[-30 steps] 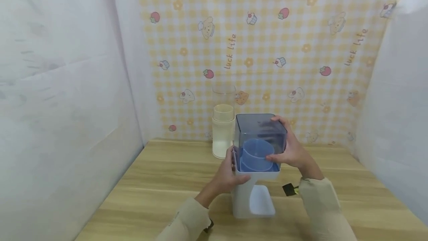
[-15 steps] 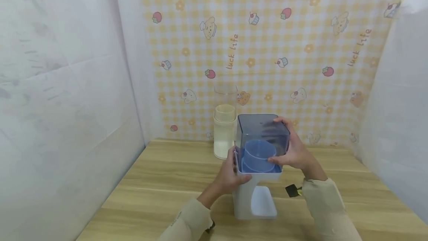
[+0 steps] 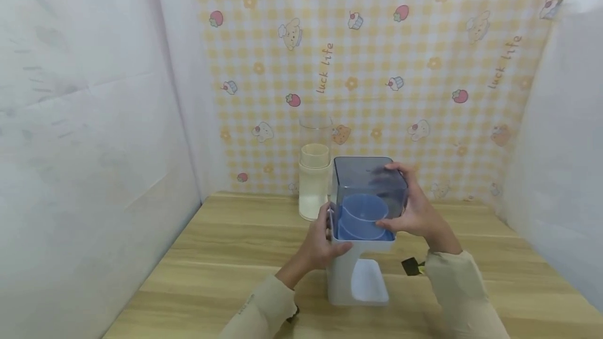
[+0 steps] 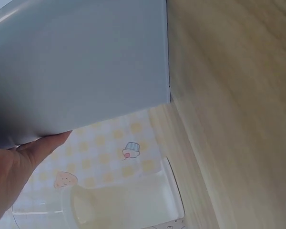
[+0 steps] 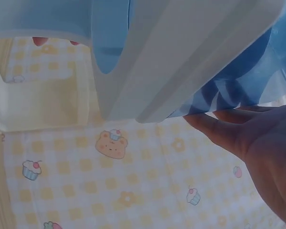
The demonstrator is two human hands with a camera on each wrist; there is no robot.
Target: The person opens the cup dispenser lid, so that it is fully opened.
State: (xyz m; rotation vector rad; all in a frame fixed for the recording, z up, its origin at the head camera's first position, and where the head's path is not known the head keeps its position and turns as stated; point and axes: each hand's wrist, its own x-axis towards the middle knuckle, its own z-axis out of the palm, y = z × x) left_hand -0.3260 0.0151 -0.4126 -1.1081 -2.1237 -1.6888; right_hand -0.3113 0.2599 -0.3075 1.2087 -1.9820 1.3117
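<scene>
A white dispenser (image 3: pixel 341 281) stands upright on the wooden table, with a white tray (image 3: pixel 369 281) at its foot. On its top sits a see-through blue-grey square cover (image 3: pixel 363 171), and a round blue part (image 3: pixel 364 216) shows through it. My left hand (image 3: pixel 317 242) grips the white upper body from the left, thumb at the front. From the right, my right hand (image 3: pixel 414 211) holds the cover, with thumb in front and fingers behind. The right wrist view shows those fingers (image 5: pixel 217 129) against the tinted side. In the left wrist view the white body (image 4: pixel 86 62) hides most fingertips.
Behind the dispenser, to its left, stands a cream container (image 3: pixel 314 187) with a clear tall upper part. A small black tag (image 3: pixel 412 266) is near the right sleeve. A checked cloth (image 3: pixel 377 67) hangs along the table's back edge, with white sheets (image 3: pixel 94 145) at both sides.
The head view has shifted slightly. Both hands keep their hold, and the dispenser and its cover show no clear movement on the table.
</scene>
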